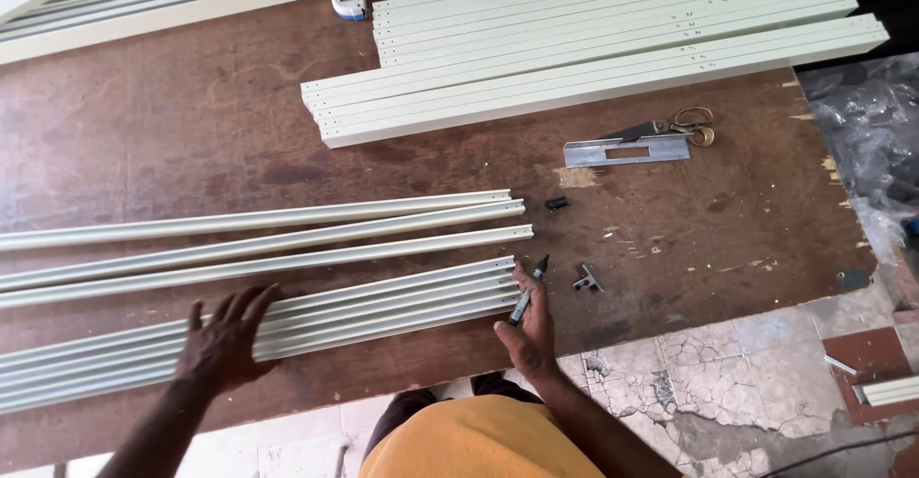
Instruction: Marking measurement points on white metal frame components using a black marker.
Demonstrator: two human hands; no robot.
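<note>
My left hand lies flat with fingers spread on a bundle of pale cream metal channel strips near the table's front edge. My right hand holds a black marker pen at the right end of that bundle, its tip pointing up toward the strip ends. Three single cream strips lie just beyond the bundle, running left to right.
The brown worn table also carries a stack of cream box profiles at the back, scissors, a flat grey metal plate, a tape measure, and small black fittings. Cracked floor shows at lower right.
</note>
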